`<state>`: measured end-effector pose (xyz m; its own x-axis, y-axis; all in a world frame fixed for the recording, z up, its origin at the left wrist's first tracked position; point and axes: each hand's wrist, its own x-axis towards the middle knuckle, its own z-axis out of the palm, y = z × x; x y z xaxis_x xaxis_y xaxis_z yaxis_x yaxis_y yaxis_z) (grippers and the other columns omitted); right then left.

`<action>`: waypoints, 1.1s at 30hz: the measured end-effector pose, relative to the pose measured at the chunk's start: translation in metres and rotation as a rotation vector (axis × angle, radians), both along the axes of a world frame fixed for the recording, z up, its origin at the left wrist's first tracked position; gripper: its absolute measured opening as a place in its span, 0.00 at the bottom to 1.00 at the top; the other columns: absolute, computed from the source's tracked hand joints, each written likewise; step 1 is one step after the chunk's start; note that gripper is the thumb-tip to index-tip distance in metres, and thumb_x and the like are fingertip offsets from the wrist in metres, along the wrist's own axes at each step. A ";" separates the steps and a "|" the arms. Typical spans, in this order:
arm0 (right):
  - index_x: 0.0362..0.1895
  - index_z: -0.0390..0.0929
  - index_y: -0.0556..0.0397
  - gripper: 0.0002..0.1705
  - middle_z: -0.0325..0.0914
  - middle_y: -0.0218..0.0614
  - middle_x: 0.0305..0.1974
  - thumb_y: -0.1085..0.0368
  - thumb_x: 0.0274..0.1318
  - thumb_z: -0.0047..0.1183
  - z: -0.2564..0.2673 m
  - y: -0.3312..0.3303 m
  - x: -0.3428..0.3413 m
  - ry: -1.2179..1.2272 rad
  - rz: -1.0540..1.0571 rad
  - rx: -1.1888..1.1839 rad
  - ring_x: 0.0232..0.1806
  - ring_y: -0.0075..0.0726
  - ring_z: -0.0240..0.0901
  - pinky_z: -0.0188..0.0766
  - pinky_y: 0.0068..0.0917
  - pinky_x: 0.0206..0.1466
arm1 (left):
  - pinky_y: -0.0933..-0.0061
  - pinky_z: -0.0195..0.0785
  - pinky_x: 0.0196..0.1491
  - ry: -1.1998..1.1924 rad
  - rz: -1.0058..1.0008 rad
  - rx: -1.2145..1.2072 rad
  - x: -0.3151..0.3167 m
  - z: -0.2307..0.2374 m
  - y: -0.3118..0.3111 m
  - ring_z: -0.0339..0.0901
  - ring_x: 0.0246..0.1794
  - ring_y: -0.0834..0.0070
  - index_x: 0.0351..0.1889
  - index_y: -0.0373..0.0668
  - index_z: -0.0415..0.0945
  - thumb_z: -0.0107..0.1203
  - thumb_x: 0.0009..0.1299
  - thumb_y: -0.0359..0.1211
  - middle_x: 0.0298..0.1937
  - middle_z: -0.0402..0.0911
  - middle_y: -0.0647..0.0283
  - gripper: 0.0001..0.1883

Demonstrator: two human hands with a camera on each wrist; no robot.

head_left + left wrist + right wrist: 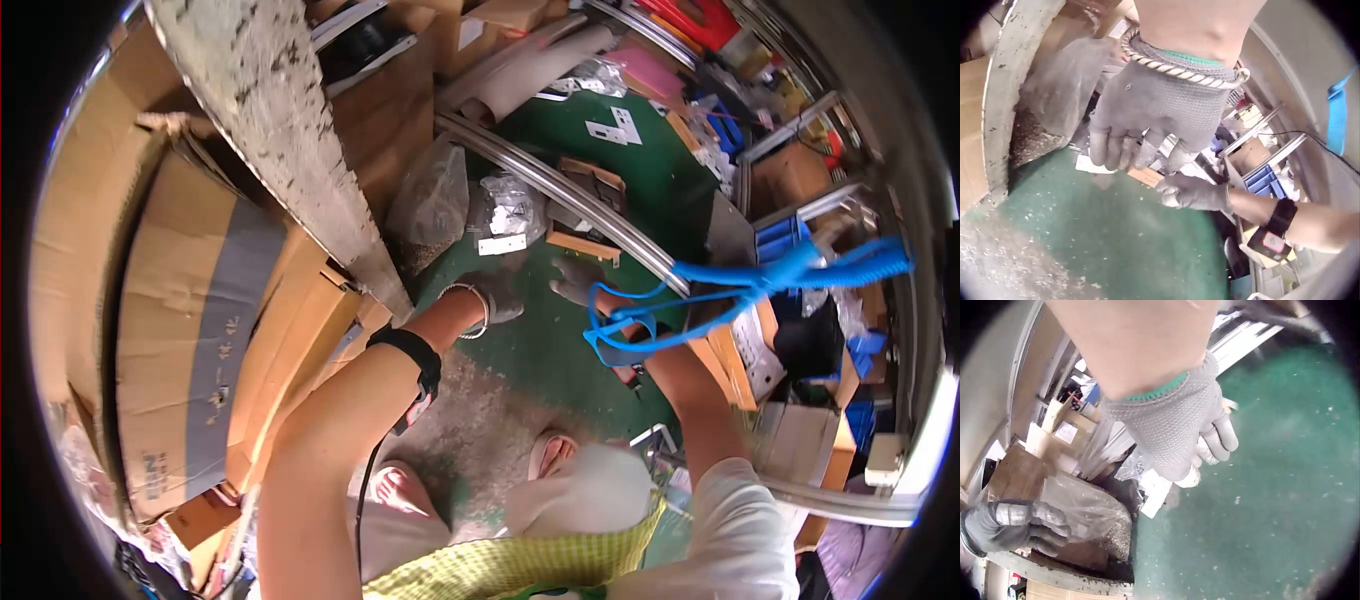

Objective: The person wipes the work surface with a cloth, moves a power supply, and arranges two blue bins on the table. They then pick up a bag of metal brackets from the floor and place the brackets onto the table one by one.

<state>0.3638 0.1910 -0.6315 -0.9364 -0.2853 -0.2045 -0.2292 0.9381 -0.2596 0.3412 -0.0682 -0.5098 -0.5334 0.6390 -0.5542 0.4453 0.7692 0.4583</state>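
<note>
Both hands wear grey knit gloves and hang above the green floor [540, 340]. My left hand [495, 293] is on the left, its fingers relaxed in the left wrist view [1154, 112], with nothing in its grip. Across a gap, my right hand [580, 282] has loosely bent fingers and holds no visible object; the right wrist view shows it from the back [1175, 434]. Just beyond the hands are a white plate with holes [501, 245], a clear bag of parts [513, 203] and a cardboard tray [583, 243] with dark pieces.
A clear bag of granules [430, 200] stands by a chipped pale beam [270, 120]. Large cartons [170, 330] line the left side. A metal rail [570, 195] crosses beyond the hands. Blue coiled cord [780, 275] hangs over the right forearm. Blue bins [780, 240] sit at right.
</note>
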 end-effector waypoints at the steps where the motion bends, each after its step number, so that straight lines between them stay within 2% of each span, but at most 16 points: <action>1: 0.54 0.67 0.52 0.31 0.70 0.51 0.52 0.53 0.45 0.56 0.003 -0.014 -0.017 -0.025 -0.025 0.081 0.54 0.49 0.69 0.67 0.39 0.54 | 0.60 0.65 0.54 -0.033 0.033 0.001 -0.001 -0.007 -0.002 0.73 0.52 0.54 0.48 0.44 0.76 0.44 0.60 0.47 0.51 0.75 0.49 0.24; 3: 0.52 0.69 0.51 0.30 0.71 0.47 0.50 0.53 0.43 0.57 0.020 -0.053 -0.049 -0.083 -0.042 0.244 0.54 0.49 0.68 0.67 0.40 0.54 | 0.60 0.65 0.54 -0.116 0.129 0.002 0.005 -0.029 -0.008 0.73 0.51 0.54 0.47 0.43 0.77 0.45 0.60 0.47 0.49 0.76 0.48 0.24; 6: 0.50 0.70 0.47 0.25 0.74 0.40 0.47 0.57 0.45 0.54 0.014 -0.081 -0.080 0.060 0.215 0.445 0.54 0.47 0.67 0.64 0.41 0.56 | 0.60 0.67 0.50 -0.054 0.329 0.091 0.017 -0.080 -0.010 0.75 0.47 0.54 0.40 0.44 0.78 0.46 0.60 0.52 0.45 0.79 0.52 0.23; 9: 0.43 0.74 0.47 0.14 0.73 0.34 0.45 0.60 0.51 0.46 -0.041 -0.072 -0.108 0.611 0.690 0.578 0.55 0.40 0.64 0.54 0.41 0.61 | 0.59 0.65 0.52 -0.198 0.505 0.179 0.032 -0.112 -0.016 0.74 0.49 0.51 0.43 0.41 0.78 0.45 0.60 0.50 0.46 0.77 0.46 0.25; 11: 0.44 0.77 0.46 0.16 0.73 0.32 0.47 0.62 0.51 0.45 -0.054 -0.074 -0.131 0.480 0.740 0.791 0.57 0.43 0.62 0.53 0.43 0.63 | 0.57 0.65 0.52 -0.143 0.391 0.301 0.043 -0.170 -0.018 0.74 0.48 0.50 0.42 0.41 0.77 0.45 0.61 0.50 0.46 0.77 0.45 0.24; 13: 0.49 0.76 0.49 0.18 0.72 0.34 0.51 0.62 0.55 0.42 -0.067 -0.065 -0.156 0.481 0.671 0.864 0.59 0.46 0.60 0.51 0.43 0.64 | 0.57 0.66 0.51 -0.162 0.487 0.372 0.054 -0.173 -0.027 0.74 0.47 0.50 0.39 0.40 0.77 0.44 0.62 0.48 0.44 0.77 0.46 0.22; 14: 0.52 0.74 0.50 0.20 0.70 0.37 0.54 0.61 0.57 0.39 -0.072 -0.067 -0.170 0.325 0.523 0.938 0.62 0.47 0.57 0.49 0.43 0.66 | 0.57 0.66 0.50 -0.121 0.415 0.345 0.054 -0.172 -0.030 0.74 0.46 0.50 0.38 0.39 0.77 0.44 0.63 0.46 0.43 0.78 0.46 0.20; 16: 0.57 0.70 0.49 0.23 0.63 0.36 0.60 0.59 0.60 0.36 -0.067 -0.069 -0.173 0.199 0.476 1.080 0.67 0.47 0.49 0.42 0.45 0.68 | 0.56 0.68 0.47 -0.048 0.271 0.295 0.052 -0.160 -0.036 0.75 0.45 0.51 0.35 0.38 0.76 0.44 0.64 0.43 0.40 0.78 0.47 0.18; 19: 0.63 0.64 0.46 0.27 0.52 0.28 0.69 0.54 0.61 0.34 -0.048 -0.066 -0.163 0.320 0.770 1.289 0.73 0.43 0.34 0.27 0.52 0.71 | 0.65 0.71 0.35 0.023 0.225 0.267 0.051 -0.183 -0.038 0.78 0.33 0.63 0.33 0.39 0.73 0.44 0.67 0.41 0.30 0.77 0.55 0.14; 21: 0.63 0.64 0.46 0.28 0.53 0.31 0.68 0.56 0.58 0.39 -0.021 -0.077 -0.150 0.173 0.756 1.225 0.71 0.45 0.39 0.30 0.51 0.70 | 0.66 0.70 0.31 -0.146 0.490 0.453 0.055 -0.218 -0.033 0.76 0.28 0.67 0.31 0.39 0.72 0.47 0.66 0.41 0.27 0.76 0.59 0.14; 24: 0.62 0.65 0.47 0.29 0.56 0.35 0.66 0.58 0.53 0.45 0.034 -0.100 -0.121 -0.045 0.714 1.133 0.69 0.48 0.47 0.35 0.50 0.70 | 0.69 0.70 0.28 -0.681 1.071 0.553 0.045 -0.217 -0.018 0.74 0.25 0.72 0.29 0.40 0.73 0.50 0.65 0.42 0.25 0.74 0.64 0.14; 25: 0.62 0.64 0.47 0.31 0.55 0.38 0.66 0.60 0.50 0.48 0.018 -0.082 -0.122 0.075 0.764 1.009 0.68 0.50 0.48 0.37 0.50 0.70 | 0.69 0.70 0.28 -0.916 1.289 0.545 0.039 -0.207 -0.010 0.74 0.25 0.74 0.29 0.41 0.73 0.51 0.65 0.42 0.25 0.74 0.65 0.13; 26: 0.62 0.63 0.46 0.34 0.54 0.40 0.66 0.61 0.47 0.51 0.002 -0.064 -0.122 0.194 0.815 0.885 0.67 0.51 0.48 0.39 0.49 0.69 | 0.70 0.71 0.29 -0.920 1.361 0.575 0.036 -0.197 -0.002 0.73 0.24 0.74 0.29 0.41 0.73 0.51 0.64 0.42 0.25 0.74 0.65 0.13; 28: 0.60 0.66 0.46 0.32 0.57 0.41 0.64 0.62 0.46 0.52 0.029 -0.081 -0.101 0.333 0.756 0.548 0.66 0.52 0.51 0.40 0.47 0.69 | 0.70 0.71 0.30 -0.926 1.505 0.640 0.029 -0.182 0.012 0.73 0.23 0.73 0.30 0.42 0.73 0.52 0.64 0.43 0.24 0.74 0.64 0.13; 31: 0.54 0.72 0.48 0.27 0.66 0.41 0.56 0.64 0.44 0.53 0.034 -0.077 -0.071 0.289 0.770 0.395 0.62 0.49 0.57 0.45 0.44 0.67 | 0.71 0.71 0.29 -0.920 1.433 0.765 0.017 -0.188 0.033 0.74 0.29 0.73 0.34 0.43 0.74 0.52 0.64 0.47 0.31 0.75 0.62 0.16; 33: 0.47 0.75 0.48 0.22 0.71 0.40 0.49 0.64 0.43 0.53 0.022 -0.074 -0.053 0.162 0.788 0.388 0.58 0.46 0.61 0.50 0.42 0.65 | 0.70 0.71 0.32 -0.825 1.473 0.644 0.015 -0.184 0.038 0.73 0.34 0.72 0.39 0.44 0.72 0.52 0.63 0.50 0.37 0.74 0.61 0.19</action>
